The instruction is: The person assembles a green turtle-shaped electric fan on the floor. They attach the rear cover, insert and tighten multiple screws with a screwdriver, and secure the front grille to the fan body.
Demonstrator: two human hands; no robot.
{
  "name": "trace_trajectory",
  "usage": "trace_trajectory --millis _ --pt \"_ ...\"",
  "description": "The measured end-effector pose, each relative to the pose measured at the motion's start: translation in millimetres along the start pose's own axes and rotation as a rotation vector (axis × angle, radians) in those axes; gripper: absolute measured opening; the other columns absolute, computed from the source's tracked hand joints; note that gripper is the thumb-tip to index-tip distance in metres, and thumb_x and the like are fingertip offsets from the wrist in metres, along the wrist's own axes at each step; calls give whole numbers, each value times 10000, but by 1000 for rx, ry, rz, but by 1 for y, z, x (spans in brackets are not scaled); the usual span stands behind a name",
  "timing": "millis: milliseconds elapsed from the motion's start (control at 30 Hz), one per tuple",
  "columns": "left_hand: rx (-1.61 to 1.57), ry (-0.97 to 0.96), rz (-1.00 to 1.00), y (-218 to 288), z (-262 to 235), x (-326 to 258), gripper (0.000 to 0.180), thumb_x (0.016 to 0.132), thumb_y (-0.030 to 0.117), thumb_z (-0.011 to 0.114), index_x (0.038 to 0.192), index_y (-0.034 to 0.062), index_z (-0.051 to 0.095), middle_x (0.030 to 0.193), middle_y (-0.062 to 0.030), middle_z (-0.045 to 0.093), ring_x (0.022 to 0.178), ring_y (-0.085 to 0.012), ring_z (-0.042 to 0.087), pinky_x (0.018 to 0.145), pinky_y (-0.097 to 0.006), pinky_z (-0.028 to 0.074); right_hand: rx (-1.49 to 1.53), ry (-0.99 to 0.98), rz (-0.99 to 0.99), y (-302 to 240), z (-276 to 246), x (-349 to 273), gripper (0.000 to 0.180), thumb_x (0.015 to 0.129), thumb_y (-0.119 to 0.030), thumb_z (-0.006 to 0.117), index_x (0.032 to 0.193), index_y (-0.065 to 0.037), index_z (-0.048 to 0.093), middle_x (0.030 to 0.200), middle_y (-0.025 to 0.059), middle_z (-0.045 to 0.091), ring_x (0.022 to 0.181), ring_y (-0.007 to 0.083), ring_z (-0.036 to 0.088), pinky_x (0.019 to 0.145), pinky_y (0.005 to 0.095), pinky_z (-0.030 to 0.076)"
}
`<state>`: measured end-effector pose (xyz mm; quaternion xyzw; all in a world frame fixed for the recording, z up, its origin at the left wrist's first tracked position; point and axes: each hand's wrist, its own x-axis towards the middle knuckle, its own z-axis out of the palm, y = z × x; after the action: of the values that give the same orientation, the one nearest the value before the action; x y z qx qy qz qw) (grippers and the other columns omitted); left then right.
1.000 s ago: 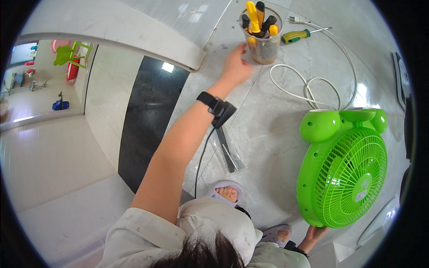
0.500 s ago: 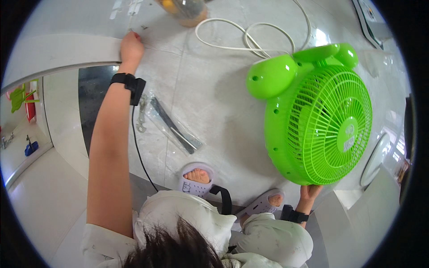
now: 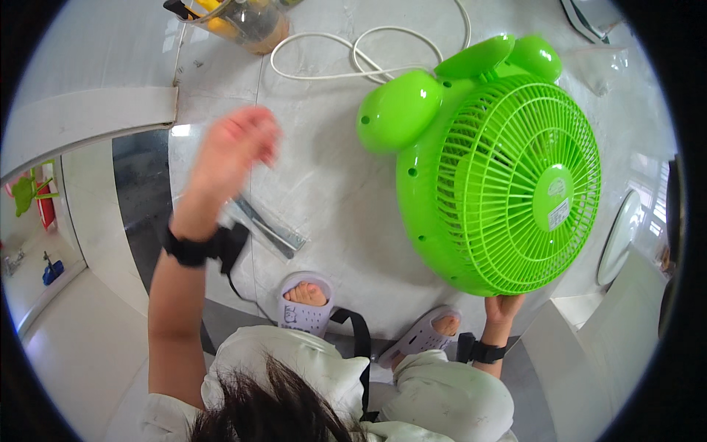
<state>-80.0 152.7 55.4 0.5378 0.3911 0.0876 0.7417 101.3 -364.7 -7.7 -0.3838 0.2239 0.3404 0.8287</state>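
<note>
A bright green electric fan (image 3: pixel 442 250) with a round ribbed grille and rounded ear-like lobes fills the right half of the head view. Its lower rim rests in my right hand (image 3: pixel 505 305), whose fingers disappear under the edge. My left hand (image 3: pixel 237 151) hangs over the floor left of the fan, apart from it. Motion smears its bent fingers, so whether anything is between them cannot be made out. Below that hand lies a clear plastic bag with dark strips (image 3: pixel 272 230), partly hidden by my wrist.
A white cord (image 3: pixel 317 76) loops across the floor behind the fan. At the far left stands a clear tub (image 3: pixel 254 26) of yellow-and-black handled tools. Small bits (image 3: pixel 197 64) lie beside it. A white round-edged piece (image 3: pixel 620 237) leans at the right. My slippered feet (image 3: pixel 305 298) are in front.
My left hand has drawn back from the far-left floor toward me and slightly right. The view has shifted, and my right hand stays at the fan's lower rim.
</note>
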Motion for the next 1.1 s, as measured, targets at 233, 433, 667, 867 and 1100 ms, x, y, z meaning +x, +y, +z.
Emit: trace_trajectory --millis 233,433,667,867,1100 --pt "-84 -306 -250 7 123 -10 112 900 48 560 977 -25 595 772 -52 601 615 -106 587 533 -244 513 -59 54 -11 1 5 -3 507 900 -369 549 1305 -71 481 1318 94 520 1202 277 495 1049 459 361" --pt "78 -310 -232 1 145 1 134 900 34 544 987 -57 592 771 -58 590 614 -110 587 537 -251 522 -38 26 24 0 -1 -4 495 900 -371 541 1297 -79 488 1302 79 535 1191 275 506 1040 453 366" --pt "161 -212 -214 -12 154 3 124 888 17 548 977 -58 590 755 -62 591 577 -109 578 482 -249 507 0 42 49 0 2 -5 504 886 -384 560 1285 -83 502 1290 82 545 1175 279 517 1024 456 384" --pt "178 -105 -121 -18 162 -1 91 873 10 573 947 -42 588 724 -51 594 540 -99 566 454 -243 492 -14 36 44 0 6 -6 531 871 -398 580 1290 -82 499 1289 82 544 1172 282 516 1023 460 385" --pt "416 3 121 -31 158 -6 73 852 28 624 912 -12 634 722 -38 601 536 -81 547 450 -227 477 -26 75 23 0 2 -6 542 868 -401 582 1300 -85 493 1303 85 532 1191 284 500 1032 462 371"
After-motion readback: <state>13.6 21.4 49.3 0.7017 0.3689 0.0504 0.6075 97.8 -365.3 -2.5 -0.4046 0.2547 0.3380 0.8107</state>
